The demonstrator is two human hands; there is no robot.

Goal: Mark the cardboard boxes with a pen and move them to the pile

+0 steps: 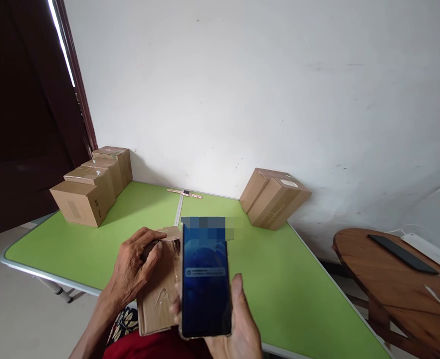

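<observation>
Two items in hand, a phone (206,299) and a cardboard box (156,304), both at the near edge of a green table (280,279). Phone in the right hand (238,326): thumb along one side, fingertips at the other, gripping it between. Screen lit, toward the wearer, a pale banner across it; top portion pixelated. Box just left of it, partly hidden behind the phone; whether they touch, cannot tell. Left hand (135,264) on the box's upper end, fingers bent over, thumb against it, pinching that edge. Farther out: a watch (186,193), strap laid flat near the wall (220,99). Four boxes (80,202) in a row, far left; a pair of boxes (276,204), far right, touching. Beyond, a wooden table (373,284).
</observation>
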